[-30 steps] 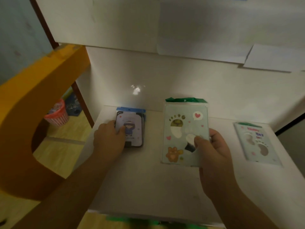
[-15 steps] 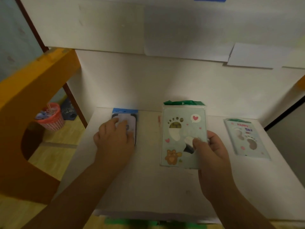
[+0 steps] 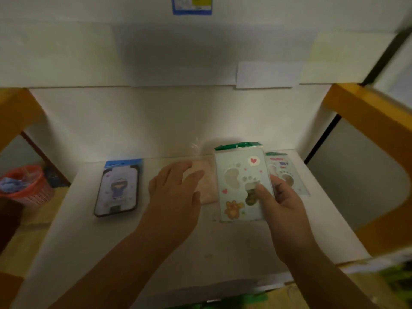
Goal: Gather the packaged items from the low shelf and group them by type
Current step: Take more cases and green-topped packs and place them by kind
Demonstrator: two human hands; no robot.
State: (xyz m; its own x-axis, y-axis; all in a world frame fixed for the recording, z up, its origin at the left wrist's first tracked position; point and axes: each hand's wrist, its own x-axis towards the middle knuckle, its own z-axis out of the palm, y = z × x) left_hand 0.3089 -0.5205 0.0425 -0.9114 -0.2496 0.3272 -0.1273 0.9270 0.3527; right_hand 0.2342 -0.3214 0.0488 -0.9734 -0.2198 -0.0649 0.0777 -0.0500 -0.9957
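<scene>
A footprint pack [image 3: 240,184] with a green top edge is held upright above the white shelf [image 3: 223,246] by the right hand [image 3: 283,204]; the thumb [image 3: 263,195] is pressed on the pack's front at its lower right, and the other fingers are curled behind it, mostly hidden. A second footprint pack [image 3: 287,172], of the same pale green kind, is seen lying flat just behind and to the right of the held one, partly covered by it and by the right hand. The left hand [image 3: 176,192] is held over the middle of the shelf, palm down, with its fingers loosely spread and extended toward a pale pink pack [image 3: 208,184] that lies flat between the hands, just left of the held pack. Whether the fingertips touch the pink pack cannot be told. A blue-topped pack [image 3: 118,188] printed with a cartoon figure is seen flat on the left of the shelf, well apart from the left hand. Beyond the shelf's left edge, a red basket [image 3: 24,188] is visible on the floor.
</scene>
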